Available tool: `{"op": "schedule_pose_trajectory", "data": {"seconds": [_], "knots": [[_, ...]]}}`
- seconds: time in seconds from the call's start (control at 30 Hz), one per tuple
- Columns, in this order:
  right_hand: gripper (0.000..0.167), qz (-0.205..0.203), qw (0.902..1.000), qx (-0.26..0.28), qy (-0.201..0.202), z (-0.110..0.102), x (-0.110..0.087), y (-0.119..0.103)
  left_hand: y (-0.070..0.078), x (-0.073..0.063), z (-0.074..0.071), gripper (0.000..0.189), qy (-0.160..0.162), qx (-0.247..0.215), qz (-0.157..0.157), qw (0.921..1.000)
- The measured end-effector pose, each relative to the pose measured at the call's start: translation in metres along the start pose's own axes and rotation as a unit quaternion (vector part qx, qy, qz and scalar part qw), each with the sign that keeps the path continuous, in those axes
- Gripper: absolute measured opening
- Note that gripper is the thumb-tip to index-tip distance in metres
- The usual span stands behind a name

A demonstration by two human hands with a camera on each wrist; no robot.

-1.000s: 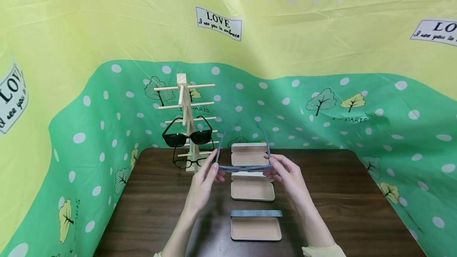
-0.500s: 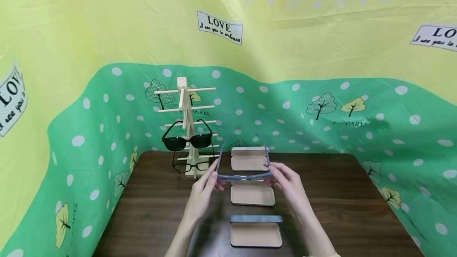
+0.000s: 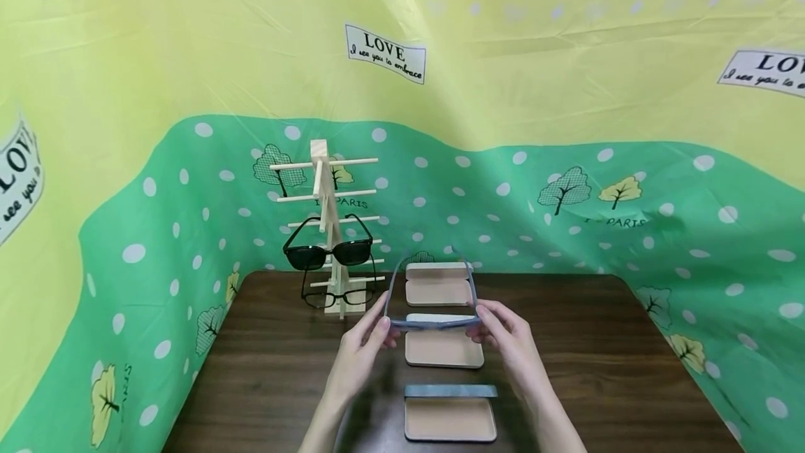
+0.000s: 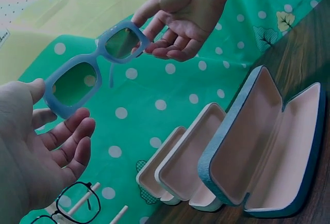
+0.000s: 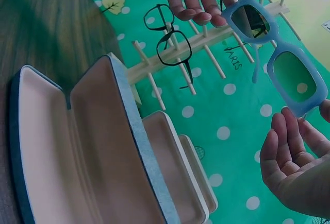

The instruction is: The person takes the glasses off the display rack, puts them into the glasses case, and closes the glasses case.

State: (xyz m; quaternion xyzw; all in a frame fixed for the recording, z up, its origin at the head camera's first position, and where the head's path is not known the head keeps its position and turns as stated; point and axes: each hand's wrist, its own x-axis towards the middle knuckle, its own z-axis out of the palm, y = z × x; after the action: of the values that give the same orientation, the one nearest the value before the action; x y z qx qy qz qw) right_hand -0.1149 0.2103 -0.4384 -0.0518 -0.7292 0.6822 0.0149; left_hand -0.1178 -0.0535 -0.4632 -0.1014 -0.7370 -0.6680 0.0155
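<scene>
Both hands hold up a pair of blue-framed sunglasses (image 3: 434, 324) with dark lenses, temples unfolded and pointing away toward the back. My left hand (image 3: 360, 351) pinches the frame's left end between thumb and fingers. At the other end, my right hand (image 3: 508, 335) pinches the frame near the hinge. In the left wrist view the blue sunglasses (image 4: 72, 85) show their thick squarish rims. Below them on the table lie a blue case (image 3: 450, 419), a middle white case (image 3: 444, 349) and a back white case (image 3: 438, 292), all opened with pinkish linings.
A wooden eyewear rack (image 3: 327, 215) with pegs stands at the back left of the brown table (image 3: 585, 355). Black sunglasses (image 3: 330, 254) hang on it, with thin black-framed glasses (image 3: 338, 298) lower down. A patterned green and yellow cloth (image 3: 503, 173) surrounds the table.
The blue sunglasses and both hands sit slightly lower in the head view, as the whole scene has shifted down. The frame has tilted a little; both hands keep their hold.
</scene>
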Motion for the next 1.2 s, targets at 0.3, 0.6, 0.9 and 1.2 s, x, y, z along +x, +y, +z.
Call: {"op": "schedule_pose_trajectory", "data": {"seconds": [0.3,0.6,0.9,1.2], "knots": [[0.035,-0.009,0.9999,0.007,0.001,-0.004,-0.002,0.005,-0.004,0.000,0.004,0.046,-0.004,-0.001,0.005,1.0000],[0.034,-0.011,0.9999,0.006,-0.005,-0.008,-0.001,0.006,-0.005,0.002,0.006,0.046,-0.014,-0.001,0.004,0.9999],[0.042,-0.008,0.9999,0.008,-0.009,-0.008,0.001,0.008,-0.007,0.004,0.006,0.046,-0.016,-0.005,-0.006,0.9998],[0.044,-0.009,0.9997,0.015,-0.020,-0.007,0.002,0.013,-0.007,0.005,0.004,0.043,-0.030,-0.002,-0.017,0.9994]]}}
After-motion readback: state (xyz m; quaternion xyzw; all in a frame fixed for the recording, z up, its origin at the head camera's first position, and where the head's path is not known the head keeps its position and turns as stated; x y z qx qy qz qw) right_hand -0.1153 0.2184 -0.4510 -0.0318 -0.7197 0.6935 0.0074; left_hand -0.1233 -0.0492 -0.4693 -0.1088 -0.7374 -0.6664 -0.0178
